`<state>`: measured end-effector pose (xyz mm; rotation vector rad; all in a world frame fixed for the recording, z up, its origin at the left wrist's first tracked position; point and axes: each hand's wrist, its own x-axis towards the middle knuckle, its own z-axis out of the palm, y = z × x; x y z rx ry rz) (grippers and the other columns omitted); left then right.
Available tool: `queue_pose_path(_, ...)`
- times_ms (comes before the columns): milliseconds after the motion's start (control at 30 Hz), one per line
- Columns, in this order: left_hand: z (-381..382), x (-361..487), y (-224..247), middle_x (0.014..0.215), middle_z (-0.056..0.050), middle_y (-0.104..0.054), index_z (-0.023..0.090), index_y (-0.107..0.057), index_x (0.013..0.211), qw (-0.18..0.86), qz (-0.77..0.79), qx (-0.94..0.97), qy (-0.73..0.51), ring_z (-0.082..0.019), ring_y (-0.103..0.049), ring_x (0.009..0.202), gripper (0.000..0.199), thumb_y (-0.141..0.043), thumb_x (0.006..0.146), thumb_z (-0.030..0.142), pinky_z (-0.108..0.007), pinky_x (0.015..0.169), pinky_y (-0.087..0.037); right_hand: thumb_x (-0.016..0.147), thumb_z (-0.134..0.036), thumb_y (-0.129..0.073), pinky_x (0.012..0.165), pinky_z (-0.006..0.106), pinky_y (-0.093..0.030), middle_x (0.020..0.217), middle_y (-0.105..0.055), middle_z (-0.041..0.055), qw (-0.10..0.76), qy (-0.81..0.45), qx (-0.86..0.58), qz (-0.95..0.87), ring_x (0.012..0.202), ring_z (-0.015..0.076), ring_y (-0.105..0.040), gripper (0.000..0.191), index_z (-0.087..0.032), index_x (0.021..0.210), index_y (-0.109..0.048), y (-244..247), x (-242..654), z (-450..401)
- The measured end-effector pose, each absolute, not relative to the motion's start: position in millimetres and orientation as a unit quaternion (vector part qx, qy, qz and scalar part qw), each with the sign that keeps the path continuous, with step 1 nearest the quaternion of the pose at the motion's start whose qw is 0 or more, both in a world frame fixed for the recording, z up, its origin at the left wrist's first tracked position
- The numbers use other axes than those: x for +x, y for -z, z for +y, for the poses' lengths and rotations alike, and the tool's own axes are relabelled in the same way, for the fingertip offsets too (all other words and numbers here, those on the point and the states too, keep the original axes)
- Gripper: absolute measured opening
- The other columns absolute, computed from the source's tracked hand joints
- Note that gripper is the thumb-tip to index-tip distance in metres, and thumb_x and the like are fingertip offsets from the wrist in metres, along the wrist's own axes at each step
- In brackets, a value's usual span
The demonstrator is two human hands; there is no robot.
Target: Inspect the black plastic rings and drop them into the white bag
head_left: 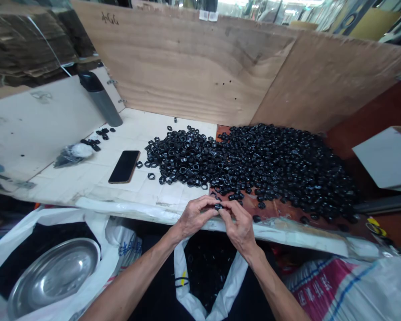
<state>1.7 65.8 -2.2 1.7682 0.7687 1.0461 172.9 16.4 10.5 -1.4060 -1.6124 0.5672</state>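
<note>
A small black ring (218, 206) is pinched between the fingertips of my left hand (195, 217) and my right hand (239, 224), just over the table's front edge. Behind my hands, a wide pile of black rings (274, 160) spreads across the middle and right of the table. A few loose rings lie at the pile's left and front edges. Below my hands hangs an open white bag (183, 292) with dark pieces inside.
A phone (124, 166) and a grey bottle (103, 101) stand or lie on the left, near a small plastic bag (74, 154). A metal bowl (55, 276) sits low at left. Yellow-handled scissors (376, 227) and a white box (386, 156) are at right.
</note>
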Motion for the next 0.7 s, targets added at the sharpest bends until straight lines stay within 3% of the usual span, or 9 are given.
queue_pose_path(67, 57.7, -1.2, -0.6, 0.109, -0.010, -0.071, 0.017, -0.069, 0.111, 0.441, 0.315, 0.727, -0.422, -0.020, -0.068, 0.102, 0.022, -0.064, 0.089, 0.019, -0.034, 0.092, -0.056, 0.094, -0.034, -0.056, 0.066, 0.029, -0.054, 0.085, -0.070, 0.0064, 0.449, -0.255, -0.577, -0.633, 0.072, 0.0188, -0.066, 0.019, -0.019, 0.097, -0.067, -9.9, 168.1, 9.0)
queue_pose_path(200, 40.0, -6.1, -0.7, 0.110, -0.011, -0.070, 0.017, -0.067, 0.114, 0.377, 0.298, 0.754, -0.447, -0.021, -0.066, 0.106, 0.026, -0.059, 0.090, 0.014, -0.036, 0.095, -0.055, 0.098, -0.042, -0.049, 0.048, 0.023, -0.047, 0.052, -0.058, -0.0025, 0.433, -0.364, -0.631, -0.531, 0.045, 0.0139, -0.057, 0.031, -0.019, 0.084, -0.063, -10.1, 158.0, -7.4)
queue_pose_path(367, 27.1, -9.1, 0.0, 0.108, -0.009, -0.071, 0.017, -0.069, 0.110, 0.497, 0.344, 0.694, -0.392, -0.020, -0.070, 0.097, 0.022, -0.064, 0.089, 0.020, -0.032, 0.087, -0.059, 0.094, -0.036, -0.054, 0.074, 0.030, -0.053, 0.086, -0.069, 0.0071, 0.468, -0.272, -0.569, -0.619, 0.078, 0.0195, -0.065, 0.024, -0.018, 0.103, -0.067, -13.7, 156.2, -21.5)
queue_pose_path(467, 24.1, -8.6, 2.3, 0.109, -0.009, -0.071, 0.017, -0.070, 0.108, 0.463, 0.342, 0.707, -0.412, -0.021, -0.069, 0.102, 0.022, -0.064, 0.088, 0.020, -0.035, 0.092, -0.057, 0.097, -0.040, -0.050, 0.056, 0.026, -0.049, 0.062, -0.062, 0.0014, 0.439, -0.358, -0.601, -0.564, 0.054, 0.0157, -0.059, 0.028, -0.018, 0.090, -0.067, -12.5, 156.2, -24.2)
queue_pose_path(533, 23.2, -7.9, 2.8, 0.109, -0.010, -0.072, 0.017, -0.070, 0.108, 0.443, 0.345, 0.711, -0.424, -0.022, -0.068, 0.104, 0.021, -0.064, 0.088, 0.019, -0.036, 0.095, -0.056, 0.096, -0.042, -0.050, 0.050, 0.024, -0.046, 0.055, -0.058, -0.0010, 0.429, -0.395, -0.622, -0.523, 0.047, 0.0141, -0.055, 0.030, -0.018, 0.089, -0.065, -11.5, 155.8, -25.0)
queue_pose_path(633, 23.0, -8.3, 1.8, 0.107, -0.010, -0.072, 0.017, -0.068, 0.111, 0.517, 0.351, 0.677, -0.390, -0.020, -0.071, 0.096, 0.022, -0.062, 0.090, 0.022, -0.033, 0.086, -0.059, 0.093, -0.039, -0.056, 0.068, 0.028, -0.051, 0.079, -0.068, 0.0053, 0.467, -0.326, -0.594, -0.569, 0.070, 0.0183, -0.064, 0.024, -0.019, 0.098, -0.067, -11.2, 155.5, -25.8)
queue_pose_path(700, 23.2, -9.7, 2.1, 0.107, -0.010, -0.072, 0.016, -0.068, 0.112, 0.521, 0.342, 0.681, -0.386, -0.020, -0.071, 0.096, 0.023, -0.062, 0.090, 0.022, -0.033, 0.086, -0.059, 0.092, -0.037, -0.056, 0.069, 0.029, -0.051, 0.078, -0.067, 0.0049, 0.472, -0.335, -0.583, -0.570, 0.070, 0.0180, -0.063, 0.022, -0.019, 0.097, -0.067, -11.0, 155.4, -25.9)
